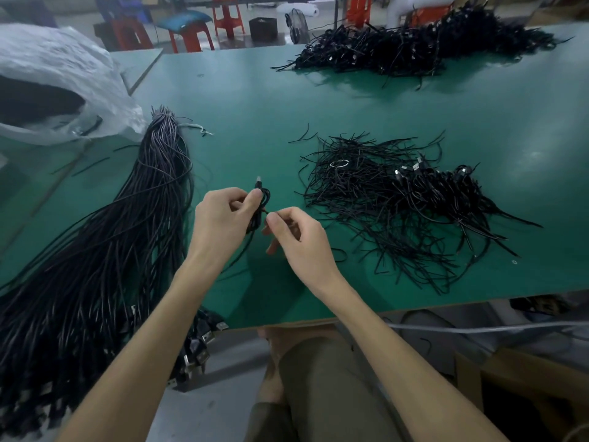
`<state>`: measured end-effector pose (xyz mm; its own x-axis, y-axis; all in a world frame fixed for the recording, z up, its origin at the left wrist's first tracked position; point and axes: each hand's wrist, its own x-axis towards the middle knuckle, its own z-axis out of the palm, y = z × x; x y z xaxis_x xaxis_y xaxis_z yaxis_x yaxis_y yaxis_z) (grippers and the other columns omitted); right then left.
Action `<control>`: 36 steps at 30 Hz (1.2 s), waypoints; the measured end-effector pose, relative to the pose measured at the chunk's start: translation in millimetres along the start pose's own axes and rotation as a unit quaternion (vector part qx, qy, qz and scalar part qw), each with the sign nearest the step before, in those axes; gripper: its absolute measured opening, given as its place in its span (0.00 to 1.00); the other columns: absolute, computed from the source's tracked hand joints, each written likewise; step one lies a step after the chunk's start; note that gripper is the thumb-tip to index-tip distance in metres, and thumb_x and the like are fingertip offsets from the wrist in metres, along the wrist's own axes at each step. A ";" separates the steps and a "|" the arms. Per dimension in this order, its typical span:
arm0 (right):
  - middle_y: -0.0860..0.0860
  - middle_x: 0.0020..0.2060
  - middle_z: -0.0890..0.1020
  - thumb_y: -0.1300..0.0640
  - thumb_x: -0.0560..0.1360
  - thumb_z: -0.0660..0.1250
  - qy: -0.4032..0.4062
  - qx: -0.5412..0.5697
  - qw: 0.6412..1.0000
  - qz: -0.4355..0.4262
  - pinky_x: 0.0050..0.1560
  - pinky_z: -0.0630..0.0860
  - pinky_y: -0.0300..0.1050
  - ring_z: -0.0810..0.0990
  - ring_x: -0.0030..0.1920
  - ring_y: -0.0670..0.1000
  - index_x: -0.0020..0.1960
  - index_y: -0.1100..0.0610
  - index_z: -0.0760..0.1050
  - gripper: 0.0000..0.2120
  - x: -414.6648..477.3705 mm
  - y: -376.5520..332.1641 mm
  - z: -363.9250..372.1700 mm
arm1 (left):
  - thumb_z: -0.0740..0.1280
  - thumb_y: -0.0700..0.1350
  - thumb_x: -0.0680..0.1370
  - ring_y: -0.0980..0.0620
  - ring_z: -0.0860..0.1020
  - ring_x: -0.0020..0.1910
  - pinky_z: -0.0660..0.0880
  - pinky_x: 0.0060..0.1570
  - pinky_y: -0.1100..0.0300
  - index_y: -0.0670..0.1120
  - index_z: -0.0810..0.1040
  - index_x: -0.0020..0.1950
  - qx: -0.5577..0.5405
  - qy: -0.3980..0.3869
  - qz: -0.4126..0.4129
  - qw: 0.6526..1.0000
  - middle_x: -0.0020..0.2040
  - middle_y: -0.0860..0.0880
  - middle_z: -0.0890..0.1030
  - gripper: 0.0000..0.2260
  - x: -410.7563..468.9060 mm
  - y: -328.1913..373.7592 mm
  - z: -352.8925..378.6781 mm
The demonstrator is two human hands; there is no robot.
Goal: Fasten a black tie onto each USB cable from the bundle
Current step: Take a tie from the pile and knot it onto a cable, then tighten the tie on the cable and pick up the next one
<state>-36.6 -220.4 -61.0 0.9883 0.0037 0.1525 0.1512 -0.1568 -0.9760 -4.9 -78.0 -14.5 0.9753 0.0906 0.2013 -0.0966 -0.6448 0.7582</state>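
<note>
Your left hand (220, 224) grips one coiled USB cable (262, 202) just above the bench (255, 122), fingers curled round the loops and thumb pressed on the top, with the plug poking up beyond the coil. Your right hand (296, 237) is closed in a pinch at the waist of that coil, thumb and forefinger holding what looks to be the end of a black tie (266, 213), though it is too thin here to say how far round it goes. I judge you are midway through fastening: the coil is formed and the tie is at it, but not yet plainly secured. The next move calls for a firm left grip so the loops do not spring apart while the right fingers draw the tie round and twist it tight. The coil's loose tail hangs below your hands and could slip out, so gather it in. The bundle (127, 224) of untied cables lies to your left, running off the near edge. The loose ties (357, 193) are spread to your right, with tied cables (446, 186) heaped just beside them for the finished one
</note>
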 end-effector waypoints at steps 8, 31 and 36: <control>0.51 0.41 0.84 0.52 0.80 0.71 0.042 0.074 0.994 0.063 0.48 0.81 0.54 0.82 0.43 0.48 0.50 0.61 0.80 0.10 -1.2 -10.7 -12.0 | 0.73 0.48 0.80 0.53 0.84 0.29 0.78 0.33 0.63 0.47 0.85 0.42 -0.060 -0.104 -0.012 0.993 0.31 0.50 0.85 0.08 -3.9 18.3 -3.6; 0.57 0.60 0.78 0.52 0.81 0.69 0.119 -0.552 0.824 0.036 0.62 0.74 0.54 0.73 0.62 0.59 0.65 0.60 0.73 0.17 39.8 0.9 -185.6 | 0.67 0.47 0.83 0.30 0.75 0.58 0.70 0.48 0.41 0.36 0.68 0.62 0.385 -0.044 -0.158 0.908 0.61 0.32 0.73 0.16 16.4 -53.9 -43.0; 0.58 0.60 0.75 0.51 0.79 0.71 0.135 -0.565 0.814 0.021 0.61 0.72 0.55 0.71 0.61 0.59 0.65 0.59 0.70 0.20 37.2 14.8 -181.6 | 0.66 0.46 0.84 0.39 0.73 0.42 0.69 0.42 0.47 0.39 0.74 0.49 0.374 -0.017 -0.127 0.918 0.47 0.40 0.77 0.11 19.7 -65.5 -55.3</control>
<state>-1.3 -402.0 -41.5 0.9286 -0.2177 0.3006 -0.1480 -0.9599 -0.2382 9.6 8.0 -25.9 0.9542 0.2953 0.0485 0.2865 -0.9482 0.1370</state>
